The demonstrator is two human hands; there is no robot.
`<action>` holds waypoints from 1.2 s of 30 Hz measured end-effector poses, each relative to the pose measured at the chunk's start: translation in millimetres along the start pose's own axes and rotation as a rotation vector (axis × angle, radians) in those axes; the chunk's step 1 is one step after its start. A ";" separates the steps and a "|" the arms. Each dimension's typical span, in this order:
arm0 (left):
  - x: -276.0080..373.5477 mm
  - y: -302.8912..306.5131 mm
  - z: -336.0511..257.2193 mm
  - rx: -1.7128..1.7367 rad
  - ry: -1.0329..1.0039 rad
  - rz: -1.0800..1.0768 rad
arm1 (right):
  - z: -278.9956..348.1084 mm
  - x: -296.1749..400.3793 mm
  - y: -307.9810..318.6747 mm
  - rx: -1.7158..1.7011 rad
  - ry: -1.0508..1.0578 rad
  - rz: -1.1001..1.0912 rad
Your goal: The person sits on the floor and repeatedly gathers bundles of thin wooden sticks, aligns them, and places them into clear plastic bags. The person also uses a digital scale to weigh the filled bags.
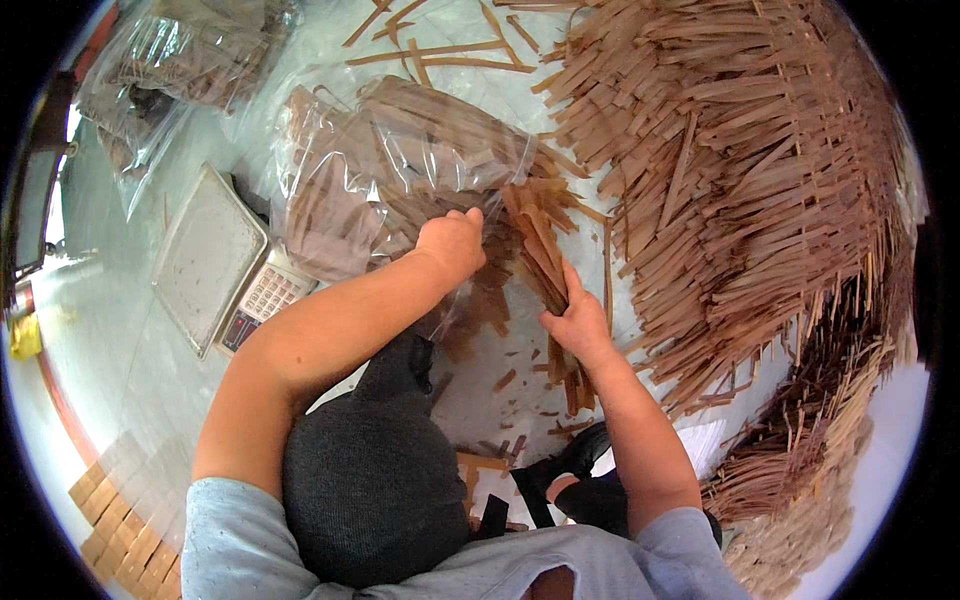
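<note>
A clear plastic bag (442, 150) lies on the floor in front of me, filled with flat brown dried strips that look like leaf or bark. My left hand (454, 244) is closed at the near edge of the bag's mouth, apparently gripping the film; its fingertips are partly turned from view. In my right hand (581, 319) is a bundle of brown strips (536, 236), held about its middle. The bundle's upper end reaches the bag's opening, and its lower end points down toward the floor.
A large stack of brown strips (720, 187) rises on the right. Left of the bag sits a digital scale (214, 255) with a keypad. Another filled plastic bag (195, 60) lies at upper left. Loose strips (450, 56) are scattered on the floor; small boxes (127, 536) stand lower left.
</note>
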State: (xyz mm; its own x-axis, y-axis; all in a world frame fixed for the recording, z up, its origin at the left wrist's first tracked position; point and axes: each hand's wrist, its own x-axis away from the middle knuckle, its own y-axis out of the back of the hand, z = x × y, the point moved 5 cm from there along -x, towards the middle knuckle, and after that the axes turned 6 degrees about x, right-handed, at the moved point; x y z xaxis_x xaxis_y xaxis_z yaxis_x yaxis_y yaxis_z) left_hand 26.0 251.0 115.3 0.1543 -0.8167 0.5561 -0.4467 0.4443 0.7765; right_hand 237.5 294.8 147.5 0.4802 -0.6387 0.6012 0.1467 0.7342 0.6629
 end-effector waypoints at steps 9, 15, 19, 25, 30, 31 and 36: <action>-2.6 7.5 27.3 0.609 -0.023 -0.008 | 3.1 10.4 3.1 0.092 0.002 -0.004; 53.7 51.1 44.6 1.533 -0.184 0.024 | 51.7 -1.6 17.9 0.601 0.324 -0.137; 71.6 86.8 36.1 1.287 -0.347 -0.153 | 113.2 -43.0 25.9 0.643 0.459 -0.191; 57.7 111.4 43.6 1.404 -0.220 -0.218 | 182.1 -73.8 40.2 0.683 0.377 -0.406; 54.9 109.7 39.0 1.149 -0.303 -0.253 | 197.7 -69.7 15.7 0.503 0.728 -0.350; 54.6 106.4 34.8 1.240 -0.331 -0.195 | 196.5 -81.2 20.2 0.478 0.749 -0.422; 42.9 112.4 35.8 1.046 -0.354 -0.294 | 216.8 -149.3 3.1 0.624 0.794 -0.444</action>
State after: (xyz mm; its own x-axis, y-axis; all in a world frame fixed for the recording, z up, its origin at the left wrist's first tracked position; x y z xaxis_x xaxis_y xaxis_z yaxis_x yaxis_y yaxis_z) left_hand -49.2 252.8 215.9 0.1913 -0.9699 0.1507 -0.9750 -0.1700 0.1434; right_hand -21.2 342.6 156.6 0.9446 -0.3234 -0.0556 0.0887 0.0885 0.9921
